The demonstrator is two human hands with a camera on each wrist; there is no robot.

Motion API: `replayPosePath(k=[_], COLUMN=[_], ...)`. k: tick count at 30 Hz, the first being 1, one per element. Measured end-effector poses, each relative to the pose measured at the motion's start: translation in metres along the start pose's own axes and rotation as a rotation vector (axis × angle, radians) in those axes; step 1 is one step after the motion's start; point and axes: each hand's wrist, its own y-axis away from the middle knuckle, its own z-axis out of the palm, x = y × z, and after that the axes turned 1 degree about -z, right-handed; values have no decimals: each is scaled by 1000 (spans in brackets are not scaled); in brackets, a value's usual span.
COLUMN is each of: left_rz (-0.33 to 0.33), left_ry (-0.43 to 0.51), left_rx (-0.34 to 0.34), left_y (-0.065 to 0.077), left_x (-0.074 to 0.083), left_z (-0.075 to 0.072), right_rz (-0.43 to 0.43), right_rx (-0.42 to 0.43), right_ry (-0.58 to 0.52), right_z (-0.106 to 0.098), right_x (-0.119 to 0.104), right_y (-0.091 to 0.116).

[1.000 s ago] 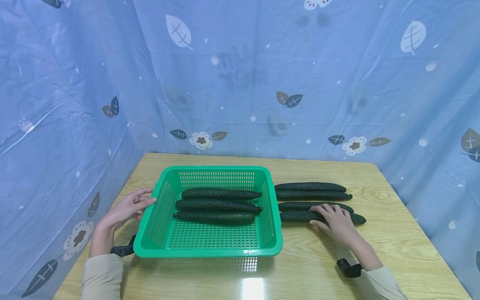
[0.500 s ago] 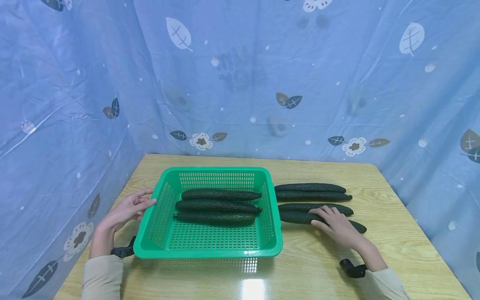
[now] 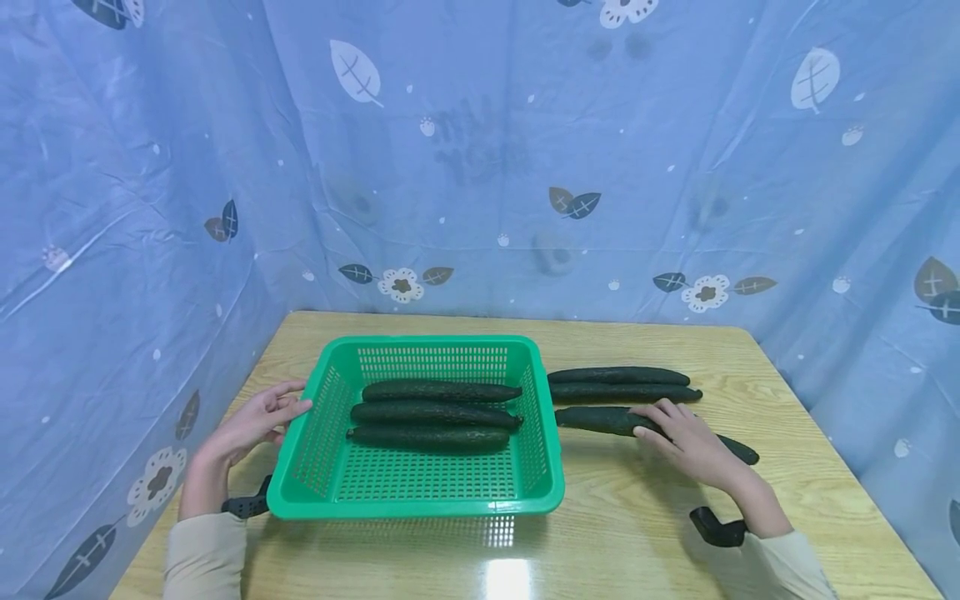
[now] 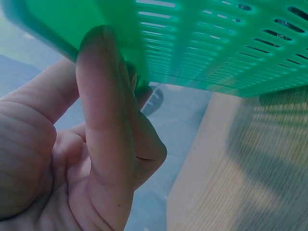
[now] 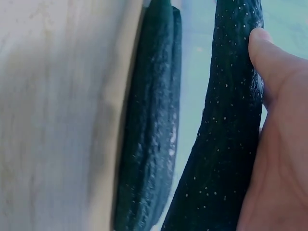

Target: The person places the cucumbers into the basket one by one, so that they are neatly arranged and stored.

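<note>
In the head view, a green slotted plastic basket [image 3: 420,507] holds three dark green cucumbers [image 3: 431,437] lying side by side. My left hand [image 3: 258,421] grips the basket's left rim; in the left wrist view its fingers [image 4: 103,96] press against the green wall. My right hand [image 3: 686,442] holds a cucumber [image 3: 738,450] from above, to the right of the basket. This cucumber lies aslant, its right end toward me. The right wrist view shows the thumb [image 5: 274,57] along its side. Another cucumber beside it is largely hidden by the hand and the held one.
Two more cucumbers [image 3: 622,392] lie close together on the wooden table [image 3: 615,533], behind my right hand. Their left ends reach the basket's right side. A blue patterned curtain [image 3: 480,167] hangs behind the table and at both sides.
My right hand has shifted to the right and slightly toward me, and the cucumber it holds has moved with it and tilted. The left hand and the basket have stayed put.
</note>
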Motion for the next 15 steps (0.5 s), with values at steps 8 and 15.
replayPosePath(k=[8, 15], left_rz=[-3, 0], left_ry=[5, 10], left_rx=[-8, -16], left_y=[0, 0], left_x=[-1, 0], left_z=[0, 0], right_rz=[5, 41], right_rx=[38, 41], right_ry=[86, 130], right_z=[-18, -34], right_x=[-3, -8], right_y=[-2, -6])
